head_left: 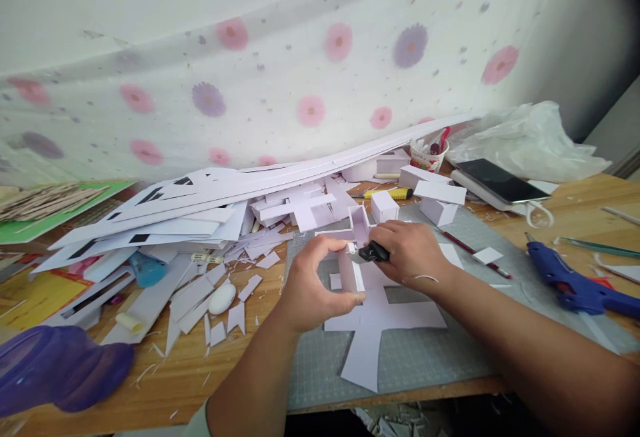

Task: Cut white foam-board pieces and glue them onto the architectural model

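Observation:
My left hand [315, 284] is closed on a small white foam-board box piece [350, 274], thumb at its lower edge and fingers at the top. In my right hand [407, 250] is a black utility knife [374, 252], its tip against the top edge of that piece. The blade is too small to make out clearly. Beneath both hands lies a flat white board cutout [370, 330] with several arms, on a grey-green cutting mat [315, 370]. Just behind my hands stands another white folded board piece [359, 220].
Right of my hands lie a pencil [475, 254], a blue glue gun [570, 277] and a phone [503, 180]. White blocks [440, 200], a yellow cutter [389, 194] and a cup of tools [429, 156] stand behind. Board scraps [200, 297] and a purple object [65, 367] cover the left.

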